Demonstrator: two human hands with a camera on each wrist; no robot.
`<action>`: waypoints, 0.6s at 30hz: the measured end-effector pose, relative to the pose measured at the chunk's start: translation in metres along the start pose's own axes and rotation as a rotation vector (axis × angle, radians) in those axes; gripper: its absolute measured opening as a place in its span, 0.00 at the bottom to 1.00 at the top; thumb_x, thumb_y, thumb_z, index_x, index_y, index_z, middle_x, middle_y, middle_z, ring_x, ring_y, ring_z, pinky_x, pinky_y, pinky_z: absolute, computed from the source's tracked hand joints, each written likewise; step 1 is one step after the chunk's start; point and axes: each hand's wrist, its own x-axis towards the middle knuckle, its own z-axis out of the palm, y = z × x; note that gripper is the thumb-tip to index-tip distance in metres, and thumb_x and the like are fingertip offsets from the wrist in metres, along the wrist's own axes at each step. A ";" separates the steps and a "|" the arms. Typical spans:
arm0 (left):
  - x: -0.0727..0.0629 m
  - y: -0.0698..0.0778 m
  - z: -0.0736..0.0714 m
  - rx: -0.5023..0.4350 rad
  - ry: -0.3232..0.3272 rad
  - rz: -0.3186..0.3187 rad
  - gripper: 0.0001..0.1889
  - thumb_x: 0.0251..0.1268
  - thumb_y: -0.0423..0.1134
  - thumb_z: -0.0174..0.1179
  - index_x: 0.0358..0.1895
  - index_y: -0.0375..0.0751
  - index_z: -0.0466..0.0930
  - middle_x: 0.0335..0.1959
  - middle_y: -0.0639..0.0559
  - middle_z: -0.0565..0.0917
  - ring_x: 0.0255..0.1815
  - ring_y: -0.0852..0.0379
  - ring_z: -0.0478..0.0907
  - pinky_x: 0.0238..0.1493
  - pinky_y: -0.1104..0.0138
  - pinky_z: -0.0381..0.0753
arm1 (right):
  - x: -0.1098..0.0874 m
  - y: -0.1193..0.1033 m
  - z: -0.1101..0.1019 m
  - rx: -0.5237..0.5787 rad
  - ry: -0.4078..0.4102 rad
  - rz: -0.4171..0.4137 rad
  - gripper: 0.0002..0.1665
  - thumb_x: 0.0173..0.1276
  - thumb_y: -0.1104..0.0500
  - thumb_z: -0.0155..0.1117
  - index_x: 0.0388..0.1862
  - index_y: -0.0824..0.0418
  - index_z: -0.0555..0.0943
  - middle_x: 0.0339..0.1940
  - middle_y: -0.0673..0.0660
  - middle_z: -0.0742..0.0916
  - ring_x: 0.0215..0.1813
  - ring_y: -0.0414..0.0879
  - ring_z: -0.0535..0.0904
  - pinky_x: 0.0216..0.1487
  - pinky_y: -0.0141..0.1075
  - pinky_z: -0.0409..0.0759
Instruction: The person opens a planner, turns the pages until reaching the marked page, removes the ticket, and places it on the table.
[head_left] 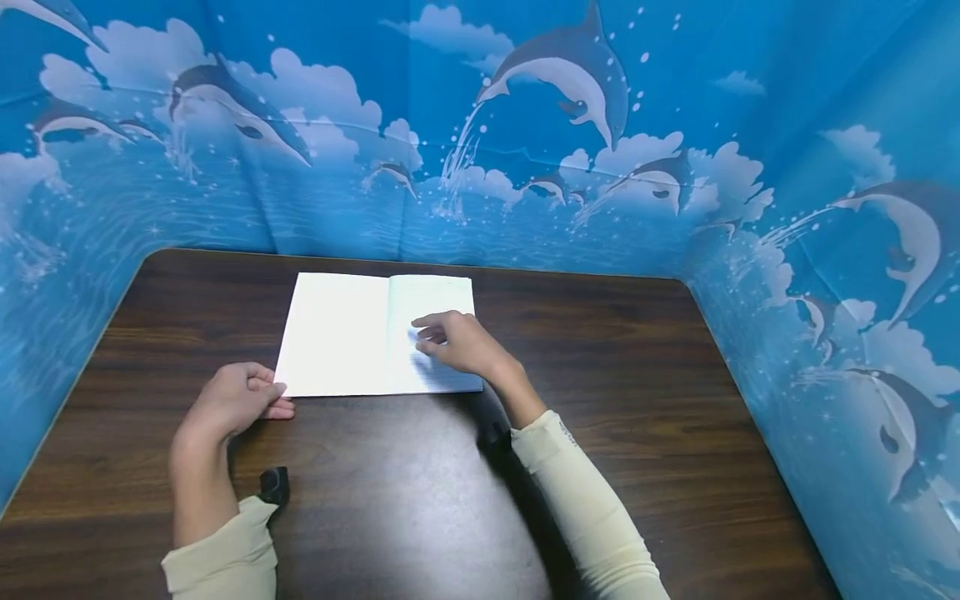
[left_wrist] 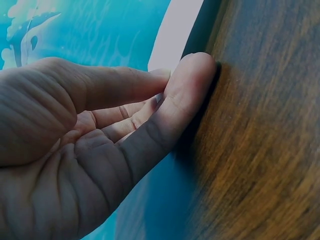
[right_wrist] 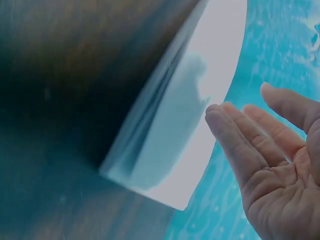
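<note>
An open notebook (head_left: 337,333) with white pages lies on the dark wooden table, its fold running between the two halves. My left hand (head_left: 236,400) pinches the notebook's near left corner, thumb on top and fingers beneath; the left wrist view shows the thumb and fingertips (left_wrist: 192,75) meeting at the white edge. Over the right page (head_left: 438,292) hovers my right hand (head_left: 465,342), its fingers loosely bent and holding nothing. In the right wrist view that page (right_wrist: 175,125) carries the hand's shadow, and the leaves fan slightly apart along the notebook's edge.
The brown wood-grain table (head_left: 637,400) has rounded far corners. A blue curtain (head_left: 480,200) printed with dolphins and clouds stands right behind it and along the sides. A small black device (head_left: 274,485) sits at the left sleeve's cuff.
</note>
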 end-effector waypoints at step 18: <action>0.000 -0.002 -0.001 -0.009 0.011 0.004 0.18 0.85 0.31 0.51 0.64 0.17 0.68 0.31 0.50 0.93 0.32 0.56 0.93 0.53 0.57 0.87 | 0.011 0.028 -0.035 0.003 0.137 0.098 0.27 0.84 0.50 0.62 0.73 0.62 0.80 0.68 0.61 0.88 0.70 0.52 0.86 0.67 0.48 0.85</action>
